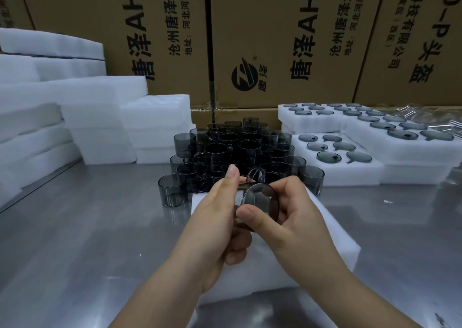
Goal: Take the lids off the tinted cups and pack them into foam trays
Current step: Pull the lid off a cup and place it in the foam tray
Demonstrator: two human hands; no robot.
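Note:
I hold one smoky tinted cup (260,197) tilted on its side above a white foam tray (332,240) lying flat in front of me. My left hand (217,222) wraps the cup's body from the left, index finger raised. My right hand (287,217) pinches its round rim or lid from the right, thumb on the near edge. I cannot tell whether the lid is separate from the cup. Behind my hands stands a dense cluster of tinted cups (232,150), stacked in two layers.
Foam trays holding tinted lids (335,150) sit at the right, more (390,127) behind them. Stacks of plain foam trays (155,127) rise at the left. Printed cardboard boxes (287,40) wall off the back. The surface is shiny steel table (87,240).

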